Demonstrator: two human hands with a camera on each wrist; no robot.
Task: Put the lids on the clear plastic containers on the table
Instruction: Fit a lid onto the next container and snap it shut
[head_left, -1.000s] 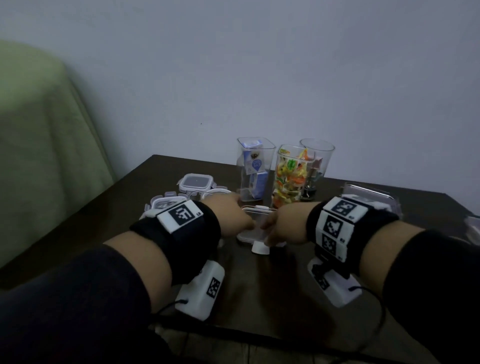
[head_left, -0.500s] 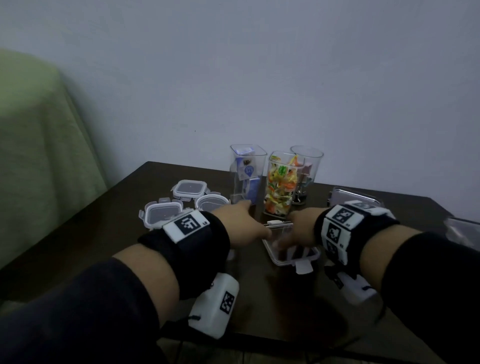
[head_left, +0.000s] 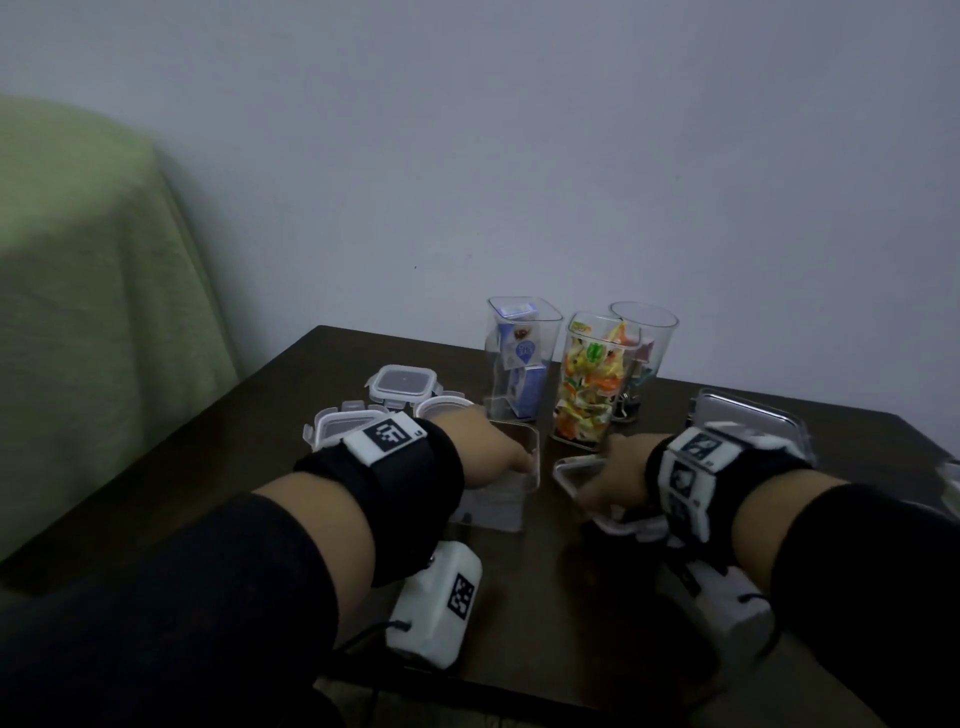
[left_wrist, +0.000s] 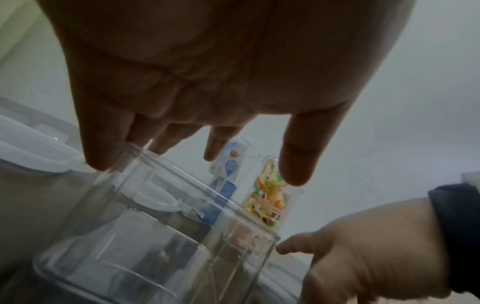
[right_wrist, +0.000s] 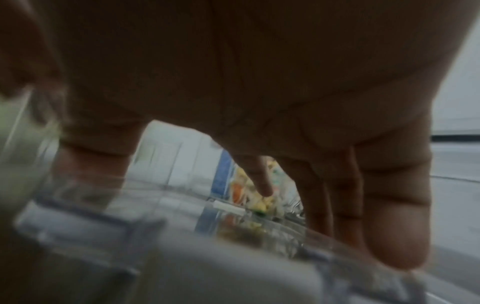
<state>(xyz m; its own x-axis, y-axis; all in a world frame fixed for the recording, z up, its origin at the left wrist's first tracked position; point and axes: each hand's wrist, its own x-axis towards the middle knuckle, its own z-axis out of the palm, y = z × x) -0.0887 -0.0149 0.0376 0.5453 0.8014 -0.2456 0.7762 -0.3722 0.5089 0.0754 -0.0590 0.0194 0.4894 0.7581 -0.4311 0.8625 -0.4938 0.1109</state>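
A low empty clear container (head_left: 511, 488) stands mid-table. My left hand (head_left: 511, 454) lies over its top, fingers (left_wrist: 101, 156) nearly straight and touching its rim (left_wrist: 166, 164), thumb held apart. To its right my right hand (head_left: 610, 467) grips a clear rectangular lid (head_left: 569, 475) with white flaps, thumb on one edge and fingers on the other; the right wrist view shows that lid (right_wrist: 233, 257) blurred. Three tall open containers stand behind: one with a blue carton (head_left: 519, 358), one with sweets (head_left: 587, 384), one with clips (head_left: 644, 353).
Three loose lids (head_left: 402, 382) (head_left: 337, 426) (head_left: 447, 402) lie at the left of the dark table (head_left: 291, 395). Another clear box (head_left: 748, 421) sits behind my right wrist. A green cloth-covered shape (head_left: 78, 312) stands left, a wall behind.
Both hands were together on the lid at mid-table. Now they have parted: the right hand has carried the lid to the right, and the left hand stays on the clear container.
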